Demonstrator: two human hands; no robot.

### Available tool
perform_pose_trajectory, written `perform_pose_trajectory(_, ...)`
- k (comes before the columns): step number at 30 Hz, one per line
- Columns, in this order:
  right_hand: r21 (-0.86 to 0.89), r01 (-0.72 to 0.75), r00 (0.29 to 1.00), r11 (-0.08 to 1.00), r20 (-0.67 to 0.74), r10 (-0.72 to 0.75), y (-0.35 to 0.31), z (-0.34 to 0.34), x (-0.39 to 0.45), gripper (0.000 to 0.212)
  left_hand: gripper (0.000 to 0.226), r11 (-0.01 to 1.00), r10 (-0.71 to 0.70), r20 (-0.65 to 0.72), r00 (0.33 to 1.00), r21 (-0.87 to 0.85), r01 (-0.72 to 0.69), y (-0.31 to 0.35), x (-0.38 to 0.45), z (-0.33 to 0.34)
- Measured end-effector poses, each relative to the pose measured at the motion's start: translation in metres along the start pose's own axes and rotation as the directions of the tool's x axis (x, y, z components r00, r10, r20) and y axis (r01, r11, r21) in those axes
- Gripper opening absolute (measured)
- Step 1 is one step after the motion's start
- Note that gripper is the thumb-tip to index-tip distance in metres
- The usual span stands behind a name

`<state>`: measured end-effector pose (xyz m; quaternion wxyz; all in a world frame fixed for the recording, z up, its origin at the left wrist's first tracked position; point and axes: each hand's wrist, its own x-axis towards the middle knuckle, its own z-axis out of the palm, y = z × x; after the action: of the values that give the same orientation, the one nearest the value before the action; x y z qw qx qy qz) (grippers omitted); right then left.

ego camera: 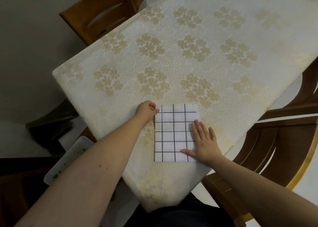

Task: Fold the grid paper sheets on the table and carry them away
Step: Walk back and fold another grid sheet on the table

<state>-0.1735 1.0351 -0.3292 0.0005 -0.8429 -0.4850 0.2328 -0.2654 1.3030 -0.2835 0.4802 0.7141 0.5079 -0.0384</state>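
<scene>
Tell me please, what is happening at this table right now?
A person is working on a white paper sheet with a black grid, which lies on the table's cream flower-patterned tablecloth. The left hand pinches the sheet's far left corner. The right hand presses flat on its right side. Brown wooden chairs stand around the table.

Head view. A grid paper sheet lies flat near the front corner of a table covered with a cream cloth bearing pale gold flower clusters. The left hand pinches the sheet's far left corner with curled fingers. The right hand rests flat, fingers spread, on the sheet's right edge. Wooden chairs stand around the table. A white tray sits low at the left, beside the table's edge.
</scene>
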Motion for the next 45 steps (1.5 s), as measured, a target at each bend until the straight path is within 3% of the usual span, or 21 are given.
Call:
perform_pose_trajectory(3, 0.078, -0.121, 0.992, 0.99, -0.014, 0.122, -0.005, -0.002, -0.005, 0.123, 0.032, 0.997, 0.037, 0.006, 0.999, -0.066, -0.036, -0.002, -0.008, -0.005)
perform_pose_trajectory(7, 0.196, -0.272, 0.959, 0.942, -0.025, 0.282, -0.013, 0.002, -0.015, 0.132, 0.026, 0.991, 0.096, 0.037, 0.995, -0.093, -0.093, -0.003, -0.017, -0.013)
perform_pose_trajectory(13, 0.271, -0.365, 0.921, 0.891, -0.038, 0.389, -0.021, 0.002, -0.021, 0.136, 0.003, 0.967, 0.216, 0.103, 0.971, -0.16, -0.198, -0.013, -0.044, -0.022)
perform_pose_trajectory(22, 0.343, -0.444, 0.871, 0.828, -0.05, 0.488, -0.031, 0.005, -0.027, 0.137, 0.01, 0.953, 0.304, 0.175, 0.937, -0.037, -0.302, -0.053, -0.095, -0.02)
perform_pose_trajectory(27, 0.361, -0.433, 0.875, 0.826, -0.052, 0.481, -0.032, 0.01, -0.025, 0.113, 0.027, 0.939, 0.327, 0.189, 0.926, 0.046, -0.342, -0.081, -0.111, -0.006)
perform_pose_trajectory(32, 0.344, -0.382, 0.913, 0.858, -0.001, 0.407, -0.009, 0.006, -0.03, 0.12, 0.02, 0.938, 0.315, 0.201, 0.927, 0.085, -0.337, -0.09, -0.118, 0.01)
perform_pose_trajectory(34, 0.325, -0.364, 0.921, 0.873, -0.012, 0.388, 0.005, 0.0, -0.034, 0.111, 0.019, 0.937, 0.314, 0.199, 0.928, 0.091, -0.337, -0.091, -0.12, 0.015)
perform_pose_trajectory(38, 0.463, -0.324, 0.891, 0.825, -0.145, 0.431, 0.023, -0.014, -0.048, 0.062, 0.017, 0.931, 0.305, 0.207, 0.929, 0.14, -0.337, -0.096, -0.121, 0.018)
perform_pose_trajectory(41, 0.502, -0.255, 0.858, 0.827, -0.277, 0.432, 0.019, -0.015, -0.055, 0.05, 0.016, 0.93, 0.298, 0.209, 0.931, 0.157, -0.333, -0.103, -0.121, 0.018)
perform_pose_trajectory(45, 0.401, -0.124, 0.9, 0.908, -0.34, 0.273, -0.009, -0.01, -0.033, 0.043, 0.017, 0.924, 0.3, 0.207, 0.931, 0.179, -0.338, -0.104, -0.12, 0.019)
